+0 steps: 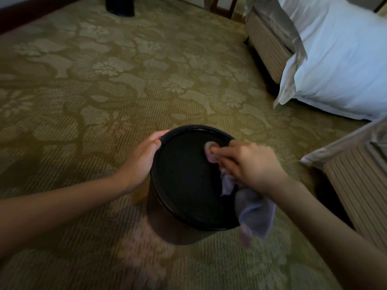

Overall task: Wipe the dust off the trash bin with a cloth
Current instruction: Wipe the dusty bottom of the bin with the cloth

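A round black trash bin (184,176) stands on the patterned carpet at the lower middle of the head view, its dark flat top facing me. My left hand (144,155) grips the bin's left rim, thumb over the edge. My right hand (249,164) holds a pale purple cloth (253,208) and presses a bunched part of it against the bin's top near the right rim. The rest of the cloth hangs loose below my wrist, over the bin's right side.
Olive floral carpet (104,91) spreads all around. A bed with white bedding (339,65) is at the upper right, a second bed's striped base (360,185) at the right edge. Another dark bin (120,6) and wooden chair legs (226,7) stand at the top.
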Action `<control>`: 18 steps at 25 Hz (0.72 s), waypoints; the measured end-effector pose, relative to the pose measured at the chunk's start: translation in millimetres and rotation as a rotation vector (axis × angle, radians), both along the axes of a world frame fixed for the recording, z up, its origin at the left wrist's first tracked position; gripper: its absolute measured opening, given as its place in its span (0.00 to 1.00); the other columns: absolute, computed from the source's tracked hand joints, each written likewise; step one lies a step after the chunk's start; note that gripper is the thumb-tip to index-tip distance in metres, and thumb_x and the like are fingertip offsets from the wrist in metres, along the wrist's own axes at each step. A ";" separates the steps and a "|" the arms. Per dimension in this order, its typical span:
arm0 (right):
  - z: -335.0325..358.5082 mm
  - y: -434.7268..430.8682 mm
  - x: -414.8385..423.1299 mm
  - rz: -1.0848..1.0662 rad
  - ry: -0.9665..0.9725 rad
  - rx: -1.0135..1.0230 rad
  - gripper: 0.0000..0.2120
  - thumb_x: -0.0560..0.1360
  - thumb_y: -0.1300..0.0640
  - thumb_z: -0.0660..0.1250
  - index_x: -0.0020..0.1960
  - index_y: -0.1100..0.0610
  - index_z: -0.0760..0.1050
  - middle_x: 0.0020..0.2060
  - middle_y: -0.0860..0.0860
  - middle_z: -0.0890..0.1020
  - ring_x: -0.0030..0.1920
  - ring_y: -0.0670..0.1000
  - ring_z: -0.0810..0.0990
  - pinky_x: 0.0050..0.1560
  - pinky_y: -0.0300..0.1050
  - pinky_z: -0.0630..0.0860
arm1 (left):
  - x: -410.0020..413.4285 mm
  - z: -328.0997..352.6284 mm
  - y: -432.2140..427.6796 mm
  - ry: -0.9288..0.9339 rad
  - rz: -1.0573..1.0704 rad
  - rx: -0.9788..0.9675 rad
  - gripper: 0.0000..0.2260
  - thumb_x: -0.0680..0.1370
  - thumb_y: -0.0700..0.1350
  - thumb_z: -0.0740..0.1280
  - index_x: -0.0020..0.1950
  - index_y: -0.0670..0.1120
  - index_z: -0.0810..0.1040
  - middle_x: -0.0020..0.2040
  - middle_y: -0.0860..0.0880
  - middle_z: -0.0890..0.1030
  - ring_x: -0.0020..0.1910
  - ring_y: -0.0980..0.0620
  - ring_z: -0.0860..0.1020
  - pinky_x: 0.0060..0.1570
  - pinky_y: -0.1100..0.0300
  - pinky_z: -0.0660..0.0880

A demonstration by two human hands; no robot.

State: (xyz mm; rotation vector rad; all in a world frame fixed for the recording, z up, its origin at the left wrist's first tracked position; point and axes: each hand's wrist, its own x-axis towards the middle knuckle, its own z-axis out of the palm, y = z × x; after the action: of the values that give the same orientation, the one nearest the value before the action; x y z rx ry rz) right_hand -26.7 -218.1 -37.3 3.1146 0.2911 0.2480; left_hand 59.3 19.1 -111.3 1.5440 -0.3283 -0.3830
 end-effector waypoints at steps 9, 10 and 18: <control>29.7 -93.3 -93.1 -0.679 -0.193 1.516 0.08 0.81 0.57 0.60 0.48 0.52 0.77 0.35 0.45 0.84 0.32 0.41 0.82 0.38 0.42 0.81 | 4.2 14.2 12.4 -0.142 -0.088 0.289 0.19 0.82 0.54 0.52 0.72 0.56 0.66 0.65 0.54 0.75 0.64 0.55 0.74 0.64 0.53 0.71; 11.5 -100.4 -108.9 -0.748 -0.173 1.518 0.05 0.79 0.57 0.62 0.47 0.53 0.77 0.34 0.46 0.83 0.31 0.41 0.82 0.40 0.45 0.79 | 6.4 18.9 15.1 -0.165 -0.108 0.380 0.18 0.82 0.56 0.53 0.72 0.58 0.66 0.66 0.55 0.74 0.64 0.54 0.73 0.65 0.51 0.70; -153.8 -88.6 -146.9 -0.813 0.109 1.059 0.15 0.78 0.50 0.67 0.63 0.53 0.77 0.48 0.51 0.84 0.39 0.36 0.81 0.39 0.28 0.75 | 9.1 48.2 16.5 -0.438 -0.250 0.957 0.15 0.83 0.57 0.50 0.59 0.51 0.71 0.53 0.49 0.79 0.50 0.48 0.77 0.47 0.48 0.74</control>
State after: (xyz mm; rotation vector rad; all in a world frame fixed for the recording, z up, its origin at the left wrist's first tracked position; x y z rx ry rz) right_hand -173.6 -306.7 -191.1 3.7774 -1.5692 0.2616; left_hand 68.4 35.5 -63.1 2.5471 -0.7536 -0.4179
